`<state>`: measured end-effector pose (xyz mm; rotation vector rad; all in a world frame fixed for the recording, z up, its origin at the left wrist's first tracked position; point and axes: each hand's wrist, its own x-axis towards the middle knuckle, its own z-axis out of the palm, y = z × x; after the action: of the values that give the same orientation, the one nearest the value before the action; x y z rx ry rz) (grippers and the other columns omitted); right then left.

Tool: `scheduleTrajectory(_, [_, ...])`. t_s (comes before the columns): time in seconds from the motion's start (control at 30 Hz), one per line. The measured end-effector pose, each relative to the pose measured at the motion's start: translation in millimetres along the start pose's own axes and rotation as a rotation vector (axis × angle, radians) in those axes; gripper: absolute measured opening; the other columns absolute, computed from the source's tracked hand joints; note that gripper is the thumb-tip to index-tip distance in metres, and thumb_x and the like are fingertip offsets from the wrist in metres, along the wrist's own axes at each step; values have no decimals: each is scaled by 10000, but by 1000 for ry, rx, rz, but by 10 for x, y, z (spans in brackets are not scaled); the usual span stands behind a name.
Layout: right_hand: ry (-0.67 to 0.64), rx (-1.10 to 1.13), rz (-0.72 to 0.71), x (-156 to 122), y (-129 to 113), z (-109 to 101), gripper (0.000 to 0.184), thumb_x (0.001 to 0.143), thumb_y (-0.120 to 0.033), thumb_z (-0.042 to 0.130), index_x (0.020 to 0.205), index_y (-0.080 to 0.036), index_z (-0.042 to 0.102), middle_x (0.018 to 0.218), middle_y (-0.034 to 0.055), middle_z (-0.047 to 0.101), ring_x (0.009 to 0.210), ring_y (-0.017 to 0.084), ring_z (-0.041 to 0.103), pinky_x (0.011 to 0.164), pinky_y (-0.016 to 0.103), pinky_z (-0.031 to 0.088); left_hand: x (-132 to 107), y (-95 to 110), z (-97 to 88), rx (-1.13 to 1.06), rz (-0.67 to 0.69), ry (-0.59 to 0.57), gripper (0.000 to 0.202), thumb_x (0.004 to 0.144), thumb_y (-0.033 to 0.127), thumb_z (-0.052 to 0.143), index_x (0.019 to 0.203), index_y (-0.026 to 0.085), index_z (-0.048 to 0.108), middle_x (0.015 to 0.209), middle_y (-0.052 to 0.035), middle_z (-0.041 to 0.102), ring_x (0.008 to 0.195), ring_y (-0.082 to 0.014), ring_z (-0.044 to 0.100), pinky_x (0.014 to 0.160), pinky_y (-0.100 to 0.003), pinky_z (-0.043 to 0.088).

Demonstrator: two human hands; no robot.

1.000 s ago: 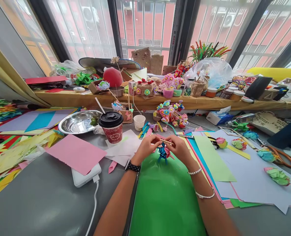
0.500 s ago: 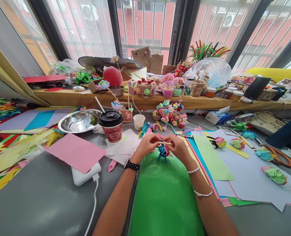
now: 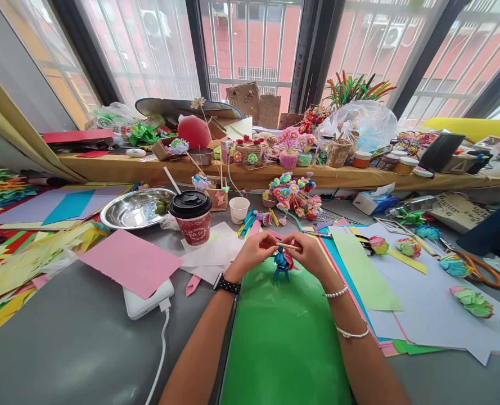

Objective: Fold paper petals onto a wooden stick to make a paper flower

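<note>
Both my hands meet above the far end of a green paper sheet [image 3: 283, 337]. My left hand [image 3: 253, 254] is closed, pinching a folded blue and pink paper flower [image 3: 282, 263] from the left. My right hand [image 3: 309, 253] is closed too, pinching a thin wooden stick [image 3: 289, 246] that lies across the top of the flower. The flower hangs just below my fingers, partly hidden by them. A dark watch sits on my left wrist and bead bracelets on my right.
A lidded red coffee cup [image 3: 191, 216], a steel bowl [image 3: 135, 209] and a pink sheet [image 3: 130, 262] lie to the left. A white power bank [image 3: 146, 302] with cable is near my left arm. Stacked coloured papers [image 3: 405, 292] and finished paper flowers spread right. The cluttered sill [image 3: 250, 169] runs behind.
My hands have stayed together over the green sheet, shifting only slightly; the flower has turned a little between my fingers.
</note>
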<state>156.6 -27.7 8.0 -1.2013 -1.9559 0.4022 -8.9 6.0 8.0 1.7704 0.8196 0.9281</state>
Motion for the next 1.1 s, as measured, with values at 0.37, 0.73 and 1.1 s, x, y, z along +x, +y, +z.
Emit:
scheduleTrajectory(0.37, [120,-39,13,7,-49,28,115,736,-103,487,794,-171,558,704,16,594,591,128,518,499,218,383,6,13,-9,-137,-28,-6,221,641,290,636,785,147,547,775,-10,571,743,-135,559,672,-250,450])
scheduleTrajectory(0.73, [96,-57,-40,4,-96,27,95,747,-151,520,834,-178,547,690,1,570,545,110,481,462,199,355,14,9,-27,-187,-30,30,202,618,285,652,730,147,557,712,2,583,683,-130,567,659,-260,453])
scheduleTrajectory(1.1, [111,-105,-40,-2,-73,48,55,745,-175,536,800,-183,543,670,-1,575,530,112,496,453,201,355,16,-3,-8,-164,-5,30,187,635,275,644,730,144,549,707,5,569,679,-118,563,667,-249,458])
